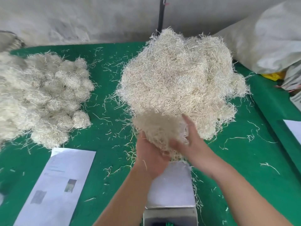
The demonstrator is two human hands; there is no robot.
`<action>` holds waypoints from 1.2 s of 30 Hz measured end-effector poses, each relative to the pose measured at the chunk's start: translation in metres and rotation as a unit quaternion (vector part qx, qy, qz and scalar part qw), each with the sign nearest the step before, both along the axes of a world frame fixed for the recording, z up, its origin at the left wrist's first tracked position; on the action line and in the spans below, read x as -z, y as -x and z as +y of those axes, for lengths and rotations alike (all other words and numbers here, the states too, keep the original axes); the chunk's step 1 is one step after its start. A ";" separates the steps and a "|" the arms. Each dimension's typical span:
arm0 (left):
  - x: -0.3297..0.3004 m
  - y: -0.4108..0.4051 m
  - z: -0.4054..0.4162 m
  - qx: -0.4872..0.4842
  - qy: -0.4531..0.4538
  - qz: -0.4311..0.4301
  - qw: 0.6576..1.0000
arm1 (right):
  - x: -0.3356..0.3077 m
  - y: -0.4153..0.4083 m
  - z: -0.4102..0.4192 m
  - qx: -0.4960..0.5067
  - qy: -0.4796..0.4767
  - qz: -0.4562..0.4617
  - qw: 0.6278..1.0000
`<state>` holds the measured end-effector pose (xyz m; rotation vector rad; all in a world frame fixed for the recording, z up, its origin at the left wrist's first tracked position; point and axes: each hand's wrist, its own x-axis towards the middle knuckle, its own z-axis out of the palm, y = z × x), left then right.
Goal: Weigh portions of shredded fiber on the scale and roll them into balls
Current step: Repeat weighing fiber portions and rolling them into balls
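A portion of fiber point(156, 129) is cupped between both hands just above the far end of the scale point(171, 181). The left hand point(150, 157) is held palm-up beneath the wad, fingers curled up round its underside; the right hand point(193, 141) is pressed vs. its right side, thumb up, fingers wrapped partly round it, so the wad is grasped by both, w/ neither hand slack. The portion is blurred, and the step in hand is judged to be the rolling into a ball, the weighing of it prob. being done already; whether it is still being lifted off the pan cannot be told. The scale's pan is seen bare below the wrists, w/ a green-lit display at the near edge, digits unreadable. Just beyond the hands, touching or nearly touching the wad, the big loose fiber heap point(180, 82) is piled on the green table point(101, 144). Well apart at the left, a pile of finished balls point(48, 98) is laid out. A printed sheet point(60, 185) lies near-left; sacks point(268, 39) are stacked far right. Next move, as judged: palms to be turned vs. each other until stray strands are tucked in, then the ball to be carried left to the pile, and a fresh pinch pulled from the heap for the pan.
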<state>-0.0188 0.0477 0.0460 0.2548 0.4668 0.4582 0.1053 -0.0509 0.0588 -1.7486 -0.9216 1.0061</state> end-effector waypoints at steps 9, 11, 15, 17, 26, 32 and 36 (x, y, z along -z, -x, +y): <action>0.040 0.024 -0.035 0.069 -0.207 0.438 0.872 | 0.060 0.029 -0.050 0.039 0.030 0.024 0.998; 0.057 0.047 -0.033 0.056 -0.187 0.462 0.865 | 0.078 0.031 -0.062 -0.011 0.098 -0.011 0.995; 0.066 0.082 -0.060 0.119 -0.349 0.480 0.796 | 0.106 0.039 -0.072 -0.093 0.189 -0.275 0.938; 0.069 0.093 -0.068 0.115 -0.408 0.502 0.754 | 0.109 0.036 -0.074 -0.135 0.215 -0.329 0.909; 0.081 0.107 -0.086 0.052 -0.520 0.482 0.704 | 0.071 0.000 -0.099 -0.172 0.144 -0.209 0.952; 0.076 0.114 -0.101 -0.031 -0.532 0.567 0.628 | 0.062 -0.001 -0.110 -0.147 0.090 -0.250 0.953; 0.072 0.115 -0.103 0.004 -0.606 0.563 0.562 | 0.055 0.006 -0.111 -0.127 0.067 -0.238 0.961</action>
